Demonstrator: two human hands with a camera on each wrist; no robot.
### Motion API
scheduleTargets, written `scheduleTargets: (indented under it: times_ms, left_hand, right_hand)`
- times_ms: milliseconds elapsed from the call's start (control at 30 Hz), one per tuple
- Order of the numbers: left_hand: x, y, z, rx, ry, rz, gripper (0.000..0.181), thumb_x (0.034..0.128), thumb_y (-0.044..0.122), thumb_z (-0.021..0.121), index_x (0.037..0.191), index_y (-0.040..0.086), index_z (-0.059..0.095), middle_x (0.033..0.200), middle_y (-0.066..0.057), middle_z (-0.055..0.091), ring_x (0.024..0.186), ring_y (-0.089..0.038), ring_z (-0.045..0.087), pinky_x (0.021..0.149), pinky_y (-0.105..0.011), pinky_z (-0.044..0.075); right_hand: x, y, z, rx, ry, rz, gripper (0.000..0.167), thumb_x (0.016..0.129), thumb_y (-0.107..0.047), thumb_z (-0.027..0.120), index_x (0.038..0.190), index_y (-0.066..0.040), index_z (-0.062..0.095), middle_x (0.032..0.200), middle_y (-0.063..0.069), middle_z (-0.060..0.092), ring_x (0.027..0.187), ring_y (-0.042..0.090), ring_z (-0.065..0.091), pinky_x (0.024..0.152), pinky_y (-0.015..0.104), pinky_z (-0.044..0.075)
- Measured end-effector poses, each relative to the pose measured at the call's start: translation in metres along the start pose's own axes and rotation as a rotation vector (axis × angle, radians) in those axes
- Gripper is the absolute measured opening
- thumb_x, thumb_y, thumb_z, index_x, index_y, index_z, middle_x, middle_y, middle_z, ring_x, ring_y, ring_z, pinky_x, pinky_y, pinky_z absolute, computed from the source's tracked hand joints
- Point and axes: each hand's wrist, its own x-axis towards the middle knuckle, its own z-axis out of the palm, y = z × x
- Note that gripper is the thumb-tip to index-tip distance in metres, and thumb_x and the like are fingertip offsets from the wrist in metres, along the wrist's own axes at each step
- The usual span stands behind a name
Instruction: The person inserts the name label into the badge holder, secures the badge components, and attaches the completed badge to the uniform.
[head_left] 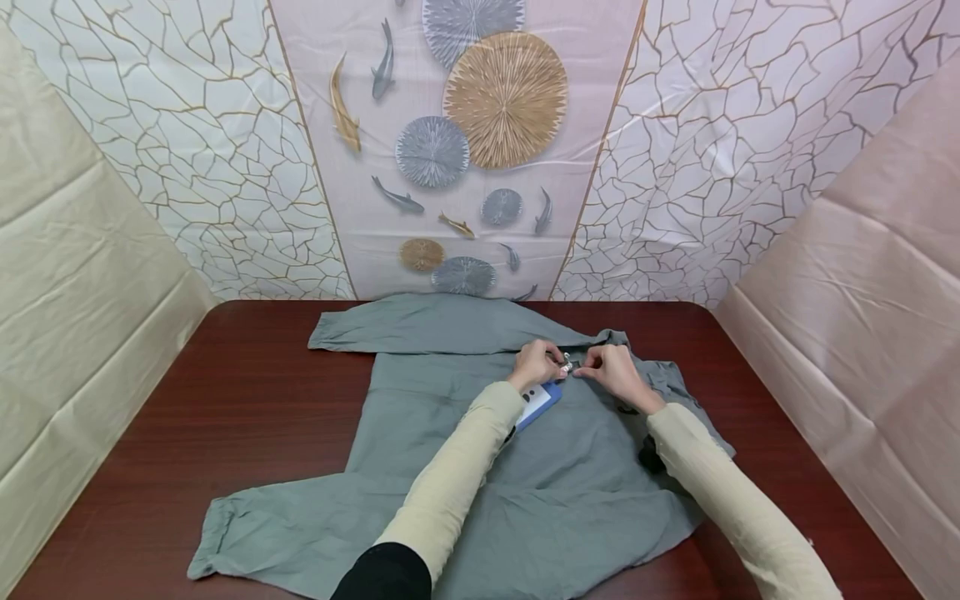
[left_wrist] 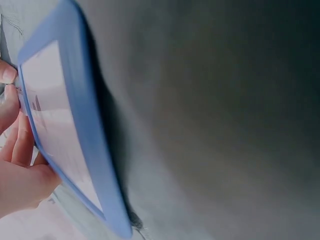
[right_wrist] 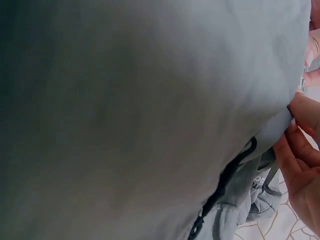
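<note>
A grey-green long-sleeved jacket [head_left: 442,408] lies spread on the table, its sleeves reaching to the left. My left hand [head_left: 535,364] pinches the small metal clip [head_left: 567,365] of a blue-framed badge holder [head_left: 542,403]. The holder, with a white card [left_wrist: 55,110] in it, hangs below that hand over the cloth. Close on the right, my right hand [head_left: 617,373] pinches an edge of the jacket; in the right wrist view its thumb and fingers [right_wrist: 295,167] hold the grey fabric. Where clip and cloth meet is too small to tell.
The dark red-brown table [head_left: 262,417] shows around the jacket. A patterned cloth backdrop [head_left: 510,100] stands behind, with beige cloth walls [head_left: 82,317] on both sides. A black strip [right_wrist: 225,180] runs along the jacket, near small white lettering [right_wrist: 258,182].
</note>
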Motion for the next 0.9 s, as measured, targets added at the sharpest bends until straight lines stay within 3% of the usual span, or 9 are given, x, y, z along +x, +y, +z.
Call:
scheduleTargets:
  times_ms: [300,433,567,800,900]
  left_hand:
    - [0.0,0.0,-0.001,-0.012,-0.01,0.003,0.022,0.0757,0.021,0.071,0.097,0.016,0.069,0.083,0.0,0.071,0.072,-0.01,0.063,0.073,-0.025,0.047]
    - [0.0,0.0,-0.001,-0.032,-0.015,0.014,0.022,0.0762,0.02,0.071,0.098,0.017,0.069,0.084,0.0,0.07,0.07,-0.009,0.062,0.064,-0.021,0.046]
    - [0.001,-0.001,0.0,-0.047,-0.016,0.042,0.024,0.0768,0.018,0.07,0.1,0.015,0.068,0.084,-0.001,0.07,0.069,-0.01,0.062,0.062,-0.02,0.045]
    - [0.002,-0.003,0.002,0.064,-0.003,0.151,0.022,0.0788,0.018,0.068,0.101,0.015,0.069,0.087,-0.001,0.07,0.076,-0.009,0.064,0.068,-0.018,0.046]
    - [0.002,-0.003,0.004,0.09,-0.003,0.168,0.023,0.0798,0.018,0.067,0.103,0.014,0.068,0.088,-0.001,0.07,0.078,-0.009,0.065,0.069,-0.018,0.047]
  right_hand:
    - [0.001,-0.002,0.001,-0.008,0.011,0.044,0.016,0.073,-0.016,0.073,0.062,-0.01,0.062,0.058,0.003,0.061,0.049,0.007,0.051,0.048,0.023,0.043]
    - [0.0,-0.007,0.0,-0.001,0.028,0.115,0.015,0.073,-0.018,0.073,0.071,-0.004,0.067,0.065,0.01,0.065,0.054,0.014,0.058,0.05,0.027,0.046]
    - [0.0,-0.011,-0.001,-0.005,0.022,0.149,0.021,0.074,-0.017,0.072,0.081,0.002,0.069,0.071,0.016,0.067,0.058,0.02,0.061,0.051,0.03,0.049]
    - [0.001,-0.011,0.0,-0.01,0.006,0.166,0.024,0.075,-0.019,0.071,0.084,0.003,0.07,0.074,0.017,0.067,0.061,0.022,0.062,0.056,0.032,0.05]
    - [0.001,-0.01,-0.001,0.0,-0.013,0.185,0.024,0.076,-0.018,0.071,0.084,0.004,0.07,0.074,0.018,0.067,0.06,0.022,0.061,0.056,0.033,0.049]
